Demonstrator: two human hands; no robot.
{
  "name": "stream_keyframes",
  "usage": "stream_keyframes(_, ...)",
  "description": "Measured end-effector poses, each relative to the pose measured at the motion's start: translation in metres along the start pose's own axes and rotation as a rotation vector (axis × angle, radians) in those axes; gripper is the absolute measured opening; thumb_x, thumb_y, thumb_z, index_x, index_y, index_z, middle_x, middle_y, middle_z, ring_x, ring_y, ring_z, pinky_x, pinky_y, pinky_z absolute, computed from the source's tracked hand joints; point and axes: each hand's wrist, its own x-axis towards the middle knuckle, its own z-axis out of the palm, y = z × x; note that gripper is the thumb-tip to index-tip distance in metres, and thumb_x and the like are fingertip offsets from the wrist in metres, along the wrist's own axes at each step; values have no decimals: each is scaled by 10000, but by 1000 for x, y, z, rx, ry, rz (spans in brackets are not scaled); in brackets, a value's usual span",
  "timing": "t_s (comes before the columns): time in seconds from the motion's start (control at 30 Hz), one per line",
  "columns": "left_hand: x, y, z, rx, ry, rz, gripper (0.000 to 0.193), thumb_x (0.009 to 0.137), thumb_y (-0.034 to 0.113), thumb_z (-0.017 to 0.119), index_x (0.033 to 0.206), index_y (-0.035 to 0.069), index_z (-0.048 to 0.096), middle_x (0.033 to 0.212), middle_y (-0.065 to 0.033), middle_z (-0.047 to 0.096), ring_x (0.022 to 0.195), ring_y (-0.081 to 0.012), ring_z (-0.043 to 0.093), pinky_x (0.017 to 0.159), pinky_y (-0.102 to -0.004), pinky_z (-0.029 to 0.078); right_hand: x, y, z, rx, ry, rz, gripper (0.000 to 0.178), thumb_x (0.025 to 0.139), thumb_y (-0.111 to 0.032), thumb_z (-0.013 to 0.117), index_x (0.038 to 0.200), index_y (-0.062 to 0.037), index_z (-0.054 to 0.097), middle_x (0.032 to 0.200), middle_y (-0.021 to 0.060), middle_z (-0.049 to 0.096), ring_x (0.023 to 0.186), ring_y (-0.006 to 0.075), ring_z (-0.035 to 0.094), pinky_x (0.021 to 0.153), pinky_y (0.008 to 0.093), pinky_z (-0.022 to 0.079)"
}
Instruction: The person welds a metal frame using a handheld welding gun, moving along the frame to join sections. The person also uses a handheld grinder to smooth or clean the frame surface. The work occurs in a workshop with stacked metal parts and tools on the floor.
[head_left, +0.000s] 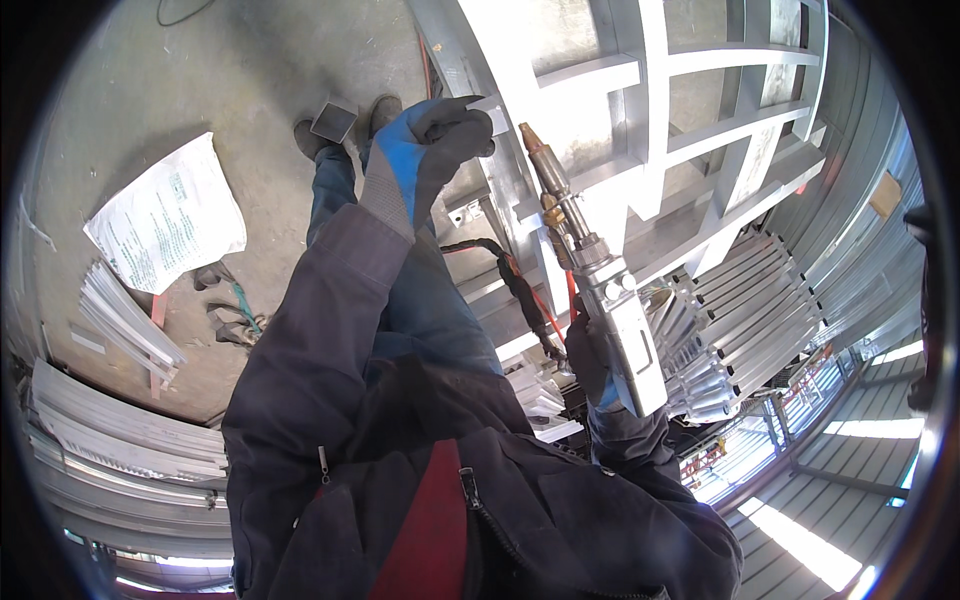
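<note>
My left hand (445, 140), in a blue and grey work glove, is closed at the edge of a pale metal frame (655, 110). Its fingertips pinch a small light metal piece (489, 112) against or just beside the frame's rail. My gloved right hand (590, 355) wraps round the body of a handheld welding gun (622, 320). The gun's copper-coloured nozzle (532, 140) points up and away from me, close to the left fingers but apart from them. A dark cable with a red line (520, 285) hangs below the gun.
Bundled metal tubes (745, 320) lie right of the gun. A white printed sack (170, 215) and thin metal strips (125, 315) are on the floor at left, above stacked long profiles (130, 430). A dark square metal piece (334, 122) sits between my shoes.
</note>
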Motion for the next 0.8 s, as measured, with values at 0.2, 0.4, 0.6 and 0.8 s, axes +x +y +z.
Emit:
stream_keyframes(0.2, 1, -7, -3, -10, -21, 31, 362, 924, 99, 733, 1208, -96, 618, 1066, -141, 704, 981, -217, 721, 903, -309, 586, 25, -15, -1, -132, 5, -145, 398, 805, -3, 731, 1199, -27, 689, 953, 151, 724, 801, 309, 732, 682, 348, 560)
stream_keyframes(0.4, 2, -8, -4, -43, -3, 12, 406, 888, 54, 758, 1224, -106, 595, 1085, -160, 718, 976, -224, 721, 920, -323, 582, 37, -18, -6, -101, -42, -280, 365, 780, -11, 738, 1142, -13, 691, 891, 137, 704, 745, 318, 705, 661, 380, 564)
stream_keyframes(0.6, 3, -8, -4, -11, -14, 26, 370, 916, 76, 732, 1213, -106, 606, 1088, -154, 703, 991, -231, 721, 921, -320, 585, 40, -16, -1, -41, -7, -267, 362, 794, -16, 742, 1152, -3, 695, 950, 153, 710, 806, 326, 718, 700, 382, 574)
stream_keyframes(0.8, 2, -6, -5, 75, -62, 49, 333, 978, 115, 673, 1227, -93, 601, 1108, -141, 670, 1024, -245, 721, 942, -323, 588, 33, -8, 4, 8, -24, -161, 357, 826, -8, 723, 1181, 0, 692, 1004, 165, 724, 848, 307, 735, 724, 356, 576)
